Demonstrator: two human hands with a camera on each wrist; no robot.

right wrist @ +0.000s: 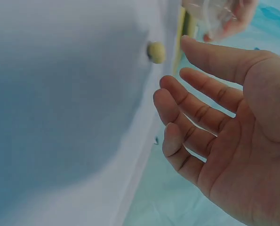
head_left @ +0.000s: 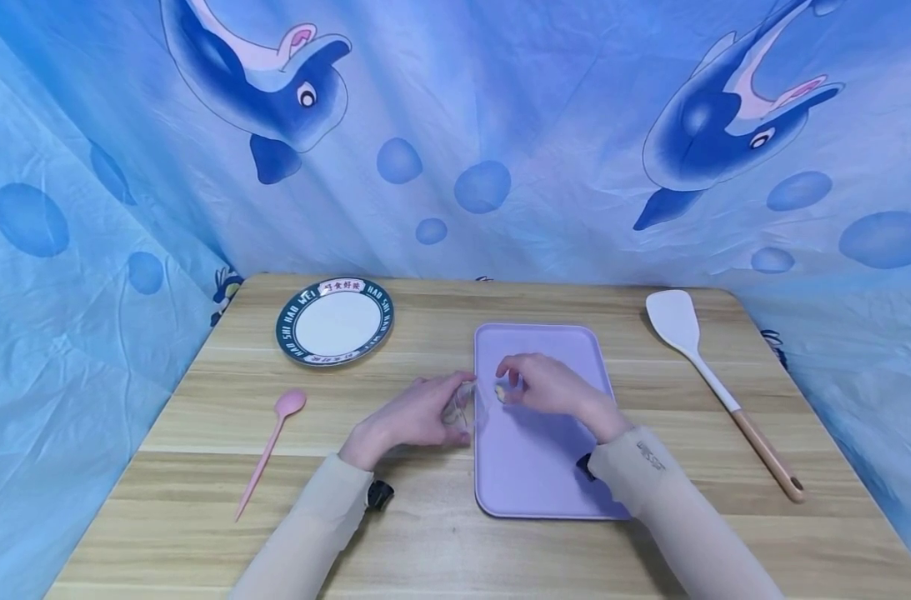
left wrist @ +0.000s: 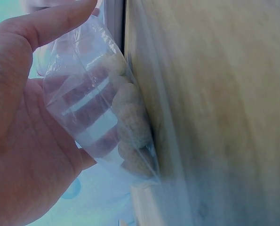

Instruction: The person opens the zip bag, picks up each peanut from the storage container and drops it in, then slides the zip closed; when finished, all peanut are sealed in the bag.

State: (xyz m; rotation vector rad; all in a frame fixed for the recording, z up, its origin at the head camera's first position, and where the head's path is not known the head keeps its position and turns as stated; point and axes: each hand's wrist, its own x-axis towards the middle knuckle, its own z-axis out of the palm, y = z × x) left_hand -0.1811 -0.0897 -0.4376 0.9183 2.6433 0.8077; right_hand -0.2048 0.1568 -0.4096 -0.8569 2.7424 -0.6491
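Note:
My left hand (head_left: 417, 412) holds a clear plastic bag (left wrist: 90, 94) at the left edge of the lilac tray (head_left: 543, 492). Inside it, in the left wrist view, lie several tan, knobbly pieces that look like peanuts in their shells (left wrist: 130, 115). The bag rests low, against the wooden table. Over the tray hovers my right hand (head_left: 548, 385), its fingers loosely bent and nothing between them in the right wrist view. One small yellowish piece, perhaps a peanut (right wrist: 156, 52), lies on the tray just beyond those fingertips.
A white plate with a dark green rim (head_left: 382, 312) stands at the back left. Below it lies a pink spoon (head_left: 271, 442). To the right of the tray is a white spatula with a wooden handle (head_left: 713, 383). A blue dolphin-print curtain (head_left: 455, 125) hangs behind the table.

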